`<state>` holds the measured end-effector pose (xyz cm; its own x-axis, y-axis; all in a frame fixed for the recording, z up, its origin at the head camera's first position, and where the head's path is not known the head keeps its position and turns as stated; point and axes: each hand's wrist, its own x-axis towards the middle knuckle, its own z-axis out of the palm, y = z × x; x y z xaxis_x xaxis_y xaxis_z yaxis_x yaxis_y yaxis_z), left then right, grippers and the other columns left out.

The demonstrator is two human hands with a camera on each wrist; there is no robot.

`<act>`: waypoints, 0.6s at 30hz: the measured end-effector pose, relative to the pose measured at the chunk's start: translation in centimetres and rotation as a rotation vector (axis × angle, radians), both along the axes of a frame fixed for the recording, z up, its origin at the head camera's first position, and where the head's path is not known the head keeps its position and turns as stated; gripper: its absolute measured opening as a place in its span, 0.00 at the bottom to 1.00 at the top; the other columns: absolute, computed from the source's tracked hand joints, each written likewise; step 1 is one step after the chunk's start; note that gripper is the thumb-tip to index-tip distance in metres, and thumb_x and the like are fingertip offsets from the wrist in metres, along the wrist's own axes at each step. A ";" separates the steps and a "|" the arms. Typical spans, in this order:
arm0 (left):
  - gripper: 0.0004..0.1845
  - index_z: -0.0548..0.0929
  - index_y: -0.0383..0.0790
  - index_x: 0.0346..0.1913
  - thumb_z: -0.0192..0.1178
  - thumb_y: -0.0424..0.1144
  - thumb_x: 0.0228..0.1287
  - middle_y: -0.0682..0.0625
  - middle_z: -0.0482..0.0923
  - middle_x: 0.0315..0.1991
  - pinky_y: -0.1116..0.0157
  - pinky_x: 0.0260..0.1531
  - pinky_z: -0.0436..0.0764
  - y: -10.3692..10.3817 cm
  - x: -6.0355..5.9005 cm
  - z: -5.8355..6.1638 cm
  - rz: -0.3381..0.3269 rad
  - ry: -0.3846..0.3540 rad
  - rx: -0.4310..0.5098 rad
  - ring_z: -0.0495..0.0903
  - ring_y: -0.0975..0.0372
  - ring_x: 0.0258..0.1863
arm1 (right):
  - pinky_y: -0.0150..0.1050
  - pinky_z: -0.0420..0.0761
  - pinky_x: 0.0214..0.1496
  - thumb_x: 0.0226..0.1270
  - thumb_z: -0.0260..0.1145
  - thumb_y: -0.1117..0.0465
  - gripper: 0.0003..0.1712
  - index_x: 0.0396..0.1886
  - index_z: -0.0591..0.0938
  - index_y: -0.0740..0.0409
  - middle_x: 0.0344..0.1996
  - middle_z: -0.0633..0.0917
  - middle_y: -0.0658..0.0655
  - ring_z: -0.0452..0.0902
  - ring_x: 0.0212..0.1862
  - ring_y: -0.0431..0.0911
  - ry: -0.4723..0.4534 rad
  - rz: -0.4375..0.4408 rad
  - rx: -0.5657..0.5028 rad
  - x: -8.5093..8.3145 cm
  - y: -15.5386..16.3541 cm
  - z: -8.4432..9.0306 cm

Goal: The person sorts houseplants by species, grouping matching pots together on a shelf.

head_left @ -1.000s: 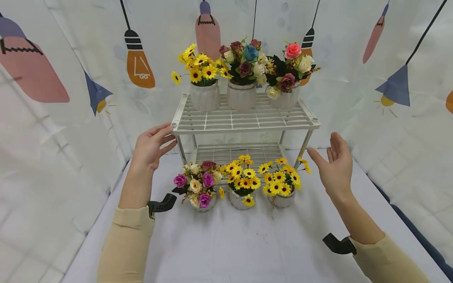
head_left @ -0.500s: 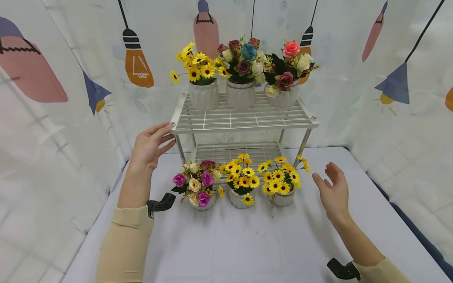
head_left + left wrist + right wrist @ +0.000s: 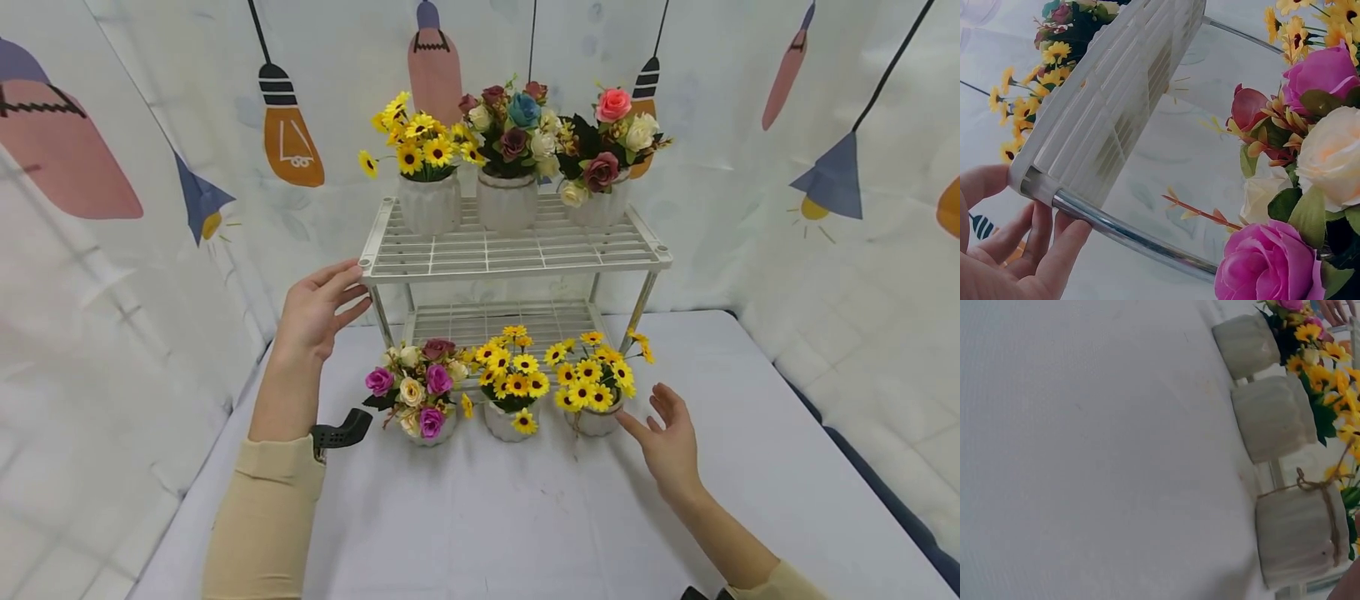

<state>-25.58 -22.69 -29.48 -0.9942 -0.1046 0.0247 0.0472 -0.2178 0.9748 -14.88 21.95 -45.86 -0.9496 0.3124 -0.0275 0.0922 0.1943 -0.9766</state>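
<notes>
A white two-tier wire shelf [image 3: 517, 254] stands on the table, with three flower pots on its top tier. My left hand [image 3: 318, 308] rests open against the shelf's front left corner [image 3: 1029, 181], fingers straight. Three small pots stand in a row in front of the shelf: a rose pot [image 3: 423, 400], a middle sunflower pot [image 3: 510, 392], and a right sunflower pot [image 3: 596, 387] tied with twine [image 3: 1316, 487]. My right hand [image 3: 663, 442] is open, low over the table, its fingertips just beside the right sunflower pot without gripping it.
The table [image 3: 525, 517] is covered in white cloth. Printed curtains [image 3: 825, 167] close in the back and both sides. The shelf's lower tier [image 3: 502, 321] carries nothing that I can see.
My right hand has dropped from beside the shelf's top right corner and moved left toward the right sunflower pot. The left hand has stayed at the shelf corner.
</notes>
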 end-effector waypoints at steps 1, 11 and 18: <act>0.33 0.75 0.31 0.69 0.71 0.44 0.68 0.51 0.84 0.48 0.65 0.50 0.84 0.0 0.0 0.0 0.001 -0.001 0.000 0.83 0.60 0.49 | 0.52 0.59 0.78 0.68 0.76 0.59 0.56 0.82 0.49 0.64 0.79 0.56 0.64 0.51 0.79 0.55 0.005 -0.003 -0.006 0.0 -0.3 -0.3; 0.33 0.75 0.31 0.69 0.71 0.45 0.68 0.50 0.84 0.49 0.65 0.49 0.84 0.0 0.0 -0.2 0.013 -0.001 -0.017 0.83 0.60 0.50 | 0.53 0.58 0.78 0.67 0.76 0.58 0.57 0.81 0.47 0.66 0.79 0.53 0.66 0.48 0.79 0.59 -0.016 0.008 -0.043 -0.2 -2.9 -2.9; 0.32 0.75 0.30 0.69 0.71 0.44 0.68 0.51 0.85 0.47 0.65 0.49 0.84 0.1 0.0 -0.1 0.011 0.000 0.007 0.83 0.59 0.50 | 0.55 0.55 0.79 0.65 0.77 0.62 0.56 0.80 0.49 0.68 0.77 0.56 0.69 0.48 0.79 0.61 0.040 -0.019 -0.006 -1.1 -4.6 -4.0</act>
